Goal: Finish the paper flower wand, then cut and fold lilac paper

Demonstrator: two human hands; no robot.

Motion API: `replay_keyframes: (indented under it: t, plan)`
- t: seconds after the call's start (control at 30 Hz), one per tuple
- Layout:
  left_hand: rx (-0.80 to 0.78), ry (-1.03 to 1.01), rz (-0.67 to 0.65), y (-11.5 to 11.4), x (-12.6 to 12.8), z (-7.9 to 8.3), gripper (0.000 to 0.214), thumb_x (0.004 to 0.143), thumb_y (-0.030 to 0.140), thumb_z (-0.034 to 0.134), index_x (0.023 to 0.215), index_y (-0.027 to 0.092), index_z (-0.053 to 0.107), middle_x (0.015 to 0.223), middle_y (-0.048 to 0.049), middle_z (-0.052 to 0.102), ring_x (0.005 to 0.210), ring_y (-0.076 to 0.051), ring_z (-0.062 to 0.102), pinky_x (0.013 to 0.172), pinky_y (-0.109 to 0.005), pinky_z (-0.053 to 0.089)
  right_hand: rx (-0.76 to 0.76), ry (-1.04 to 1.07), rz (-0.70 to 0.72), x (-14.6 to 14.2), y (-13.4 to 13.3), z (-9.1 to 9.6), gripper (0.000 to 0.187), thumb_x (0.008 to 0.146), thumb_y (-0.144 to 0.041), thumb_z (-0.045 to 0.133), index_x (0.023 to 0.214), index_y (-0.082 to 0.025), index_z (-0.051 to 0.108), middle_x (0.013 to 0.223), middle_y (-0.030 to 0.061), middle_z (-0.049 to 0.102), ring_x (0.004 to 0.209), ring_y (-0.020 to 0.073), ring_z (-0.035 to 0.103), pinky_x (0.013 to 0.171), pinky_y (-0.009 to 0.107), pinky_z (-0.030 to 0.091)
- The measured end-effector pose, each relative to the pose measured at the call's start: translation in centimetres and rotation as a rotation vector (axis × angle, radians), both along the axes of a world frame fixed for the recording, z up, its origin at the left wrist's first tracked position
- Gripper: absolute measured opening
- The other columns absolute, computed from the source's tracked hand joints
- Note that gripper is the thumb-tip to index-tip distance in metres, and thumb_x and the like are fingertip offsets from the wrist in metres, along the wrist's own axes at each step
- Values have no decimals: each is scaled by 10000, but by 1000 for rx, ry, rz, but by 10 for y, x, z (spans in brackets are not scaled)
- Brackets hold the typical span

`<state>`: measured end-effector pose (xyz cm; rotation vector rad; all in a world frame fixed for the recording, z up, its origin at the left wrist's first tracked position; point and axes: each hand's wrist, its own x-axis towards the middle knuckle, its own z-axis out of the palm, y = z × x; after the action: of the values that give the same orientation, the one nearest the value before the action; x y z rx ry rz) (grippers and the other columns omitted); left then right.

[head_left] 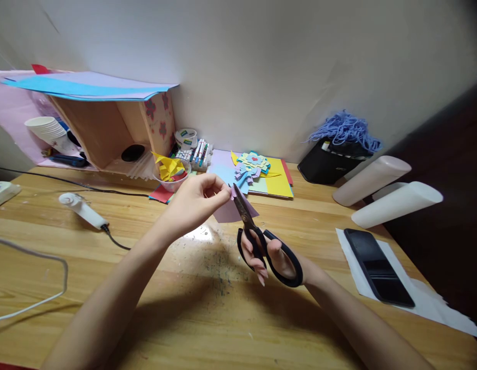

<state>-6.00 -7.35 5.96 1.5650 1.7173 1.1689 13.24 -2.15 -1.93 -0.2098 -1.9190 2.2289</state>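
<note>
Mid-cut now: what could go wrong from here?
1. The scissors bite the purple paper right beside the fingertips of the left hand, which might get nicked.
2. The paper seems pinched at one edge only, so it may twist and the cut wander.

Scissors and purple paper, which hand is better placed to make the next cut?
Probably right: the right hand grips the scissors, blades at the paper, while the left hand only pinches the paper.
</note>
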Motion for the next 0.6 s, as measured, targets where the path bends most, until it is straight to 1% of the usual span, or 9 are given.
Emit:
replay_keyframes:
  t: [0.17, 0.33, 0.53, 0.6]
  plan:
    - [-5, -20, 12, 0, 1, -1, 212, 765, 335, 509, 721, 144, 590, 721, -42, 625, 677, -138, 554, 630, -262, 428, -2, -1, 0, -1, 0, 0, 624, 630, -787, 327, 806, -190, 375, 576, -79, 355, 392, 34, 331, 373, 191, 440]
    - [2, -2, 29, 1, 0, -3, 232, 768, 356, 513, 734, 141, 593, 736, -46, 627, 686, -140, 556, 635, -265, 429, 7, -11, -9, -1, 1, 1, 611, 636, -780, 341, 800, -191, 375, 569, -81, 351, 382, 36, 345, 362, 188, 431]
    - [1, 12, 39, 2, 2, -3, 238, 778, 358, 504, 732, 142, 593, 724, -42, 624, 681, -135, 550, 621, -254, 419, 20, -6, -9, 0, 2, -1, 599, 655, -768, 336, 803, -188, 377, 566, -81, 359, 375, 32, 362, 354, 172, 426]
    - [8, 19, 46, 2, 3, -3, 235, 778, 356, 503, 727, 142, 588, 720, -39, 622, 684, -136, 549, 622, -253, 417, 16, -10, -12, 0, 2, -2, 605, 647, -773, 336, 800, -189, 375, 562, -84, 360, 368, 30, 349, 351, 176, 430]
